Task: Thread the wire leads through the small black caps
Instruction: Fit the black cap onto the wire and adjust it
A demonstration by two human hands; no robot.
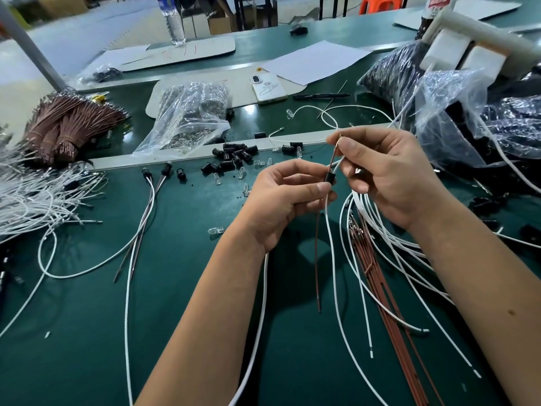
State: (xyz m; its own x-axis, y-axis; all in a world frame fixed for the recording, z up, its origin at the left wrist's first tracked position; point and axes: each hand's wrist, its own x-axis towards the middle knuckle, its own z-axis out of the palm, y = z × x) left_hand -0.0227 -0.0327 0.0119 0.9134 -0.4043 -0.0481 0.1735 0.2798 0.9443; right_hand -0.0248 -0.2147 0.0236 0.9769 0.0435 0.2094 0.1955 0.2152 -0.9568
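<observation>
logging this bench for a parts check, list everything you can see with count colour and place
cap: one, black, held mid-air with wires through it
held wires: two, brown and white, hanging below the cap
loose caps: a heap, black, centre of mat
bulbs: several, clear, near the heap
finished leads: two, capped, left of centre
brown bundles: several, far left
white wires: many, left edge
bag: one, clear, behind the heap
phone: one, white, back centre
pen: one, black, beside phone
bottle: one, clear, far back
left hand: pinches cap
right hand: pinches wire tips
</observation>
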